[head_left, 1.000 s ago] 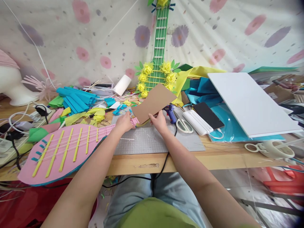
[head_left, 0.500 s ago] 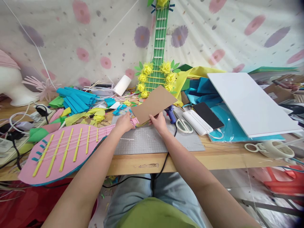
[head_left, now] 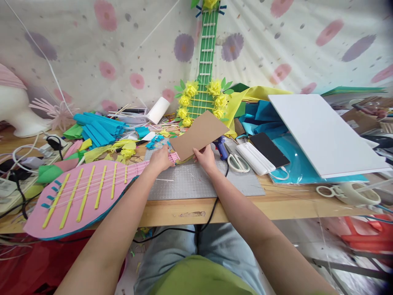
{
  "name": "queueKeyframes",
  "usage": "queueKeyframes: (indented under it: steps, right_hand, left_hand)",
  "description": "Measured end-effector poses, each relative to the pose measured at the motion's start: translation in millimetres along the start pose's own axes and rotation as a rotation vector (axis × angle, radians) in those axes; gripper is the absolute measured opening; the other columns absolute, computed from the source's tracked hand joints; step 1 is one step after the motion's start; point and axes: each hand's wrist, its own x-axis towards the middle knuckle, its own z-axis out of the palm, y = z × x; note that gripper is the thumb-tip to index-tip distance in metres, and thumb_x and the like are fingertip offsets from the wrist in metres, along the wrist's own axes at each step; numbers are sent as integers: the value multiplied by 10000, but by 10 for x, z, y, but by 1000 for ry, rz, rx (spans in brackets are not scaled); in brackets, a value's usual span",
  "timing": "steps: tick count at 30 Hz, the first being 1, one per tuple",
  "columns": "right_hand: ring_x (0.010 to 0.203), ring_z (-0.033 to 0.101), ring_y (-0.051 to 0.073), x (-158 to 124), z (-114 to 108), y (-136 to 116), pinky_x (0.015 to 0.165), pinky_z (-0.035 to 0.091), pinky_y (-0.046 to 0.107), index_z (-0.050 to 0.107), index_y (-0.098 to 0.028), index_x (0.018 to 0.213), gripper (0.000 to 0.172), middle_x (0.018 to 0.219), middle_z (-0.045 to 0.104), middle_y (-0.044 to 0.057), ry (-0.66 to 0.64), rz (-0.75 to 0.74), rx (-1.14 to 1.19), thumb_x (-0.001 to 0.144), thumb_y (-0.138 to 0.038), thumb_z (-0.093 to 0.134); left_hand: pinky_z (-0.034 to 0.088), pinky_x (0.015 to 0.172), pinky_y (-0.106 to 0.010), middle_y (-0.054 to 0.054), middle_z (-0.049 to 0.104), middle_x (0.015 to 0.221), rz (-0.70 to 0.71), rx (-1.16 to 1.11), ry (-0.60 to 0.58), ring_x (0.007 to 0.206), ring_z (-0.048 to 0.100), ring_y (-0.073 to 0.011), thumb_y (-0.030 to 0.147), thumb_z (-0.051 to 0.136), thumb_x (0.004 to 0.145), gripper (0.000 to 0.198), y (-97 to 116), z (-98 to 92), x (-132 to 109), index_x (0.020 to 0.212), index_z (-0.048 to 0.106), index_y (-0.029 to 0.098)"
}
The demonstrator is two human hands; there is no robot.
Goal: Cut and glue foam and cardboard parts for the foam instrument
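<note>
At the left, the pink paper guitar (head_left: 92, 190) lies on the table with its body, and its neck stretches to the right until it goes under the left hand (head_left: 160, 159). This hand is closed around the neck, close to its thin end, and a short pink piece appears beyond the fingers. Just to the right of it, the brown cardboard (head_left: 198, 135) is tilted above the cutting mat (head_left: 190, 184), its left edge beside the neck's end; whether the two are joined, I cannot tell. The right hand (head_left: 205, 157) pinches the cardboard's lower edge, with the thumb on the front face. Further right, near this hand, lie the blue glue gun (head_left: 221, 148) and the scissors (head_left: 238, 163)
</note>
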Motion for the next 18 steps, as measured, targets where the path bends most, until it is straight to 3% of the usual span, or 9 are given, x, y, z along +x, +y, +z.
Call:
queueKeyframes:
  steps: [18]
  right_hand:
    - [433, 518, 127, 38, 48, 78, 417, 448, 283, 313, -213, 923, 369, 666, 534, -36, 78, 27, -3, 665, -270, 571]
  left_hand:
    - [436, 819, -339, -78, 634, 1087, 5, -29, 4, 1058, 562, -271, 346, 744, 539, 741, -2, 3, -2, 1188, 417, 206]
